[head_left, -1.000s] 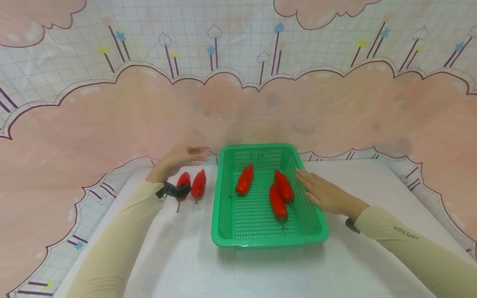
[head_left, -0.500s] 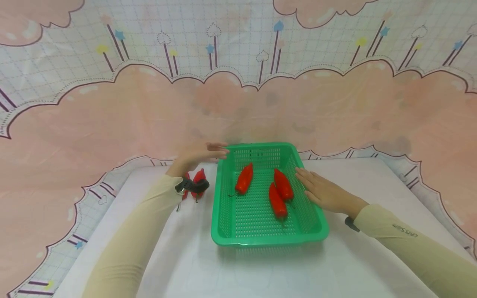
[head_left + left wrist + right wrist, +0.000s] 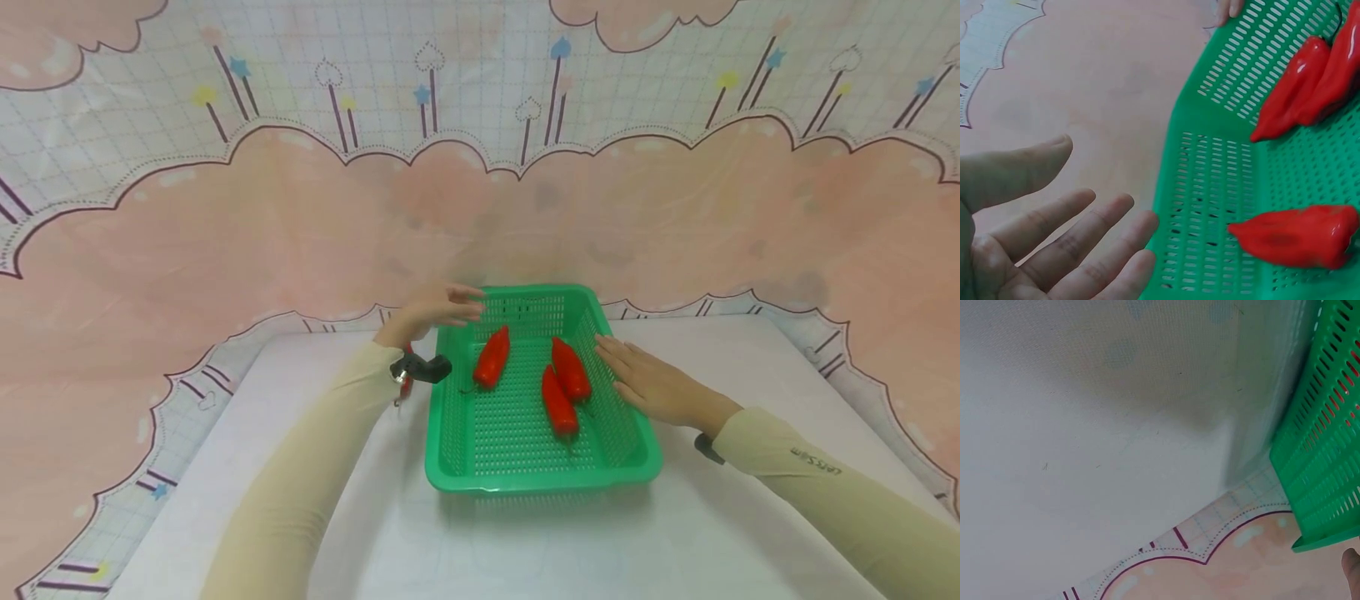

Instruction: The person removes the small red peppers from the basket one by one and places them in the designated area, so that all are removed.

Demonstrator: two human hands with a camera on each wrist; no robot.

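A green plastic basket with perforated walls holds three red peppers. One pepper lies in its left half; two others, a rear pepper and a front pepper, lie together on the right. My left hand hovers by the basket's far left corner. In the left wrist view its fingers are spread, nothing between them. My right hand rests with straight fingers at the basket's right rim. In the right wrist view only a fingertip shows.
Left of the basket, a red pepper on the white table is mostly hidden behind my left wrist, which wears a black strap. A patterned pink cloth hangs behind the table.
My left hand has moved right, from above the peppers on the table to the basket's far left corner. The right hand and the peppers in the basket have stayed put.
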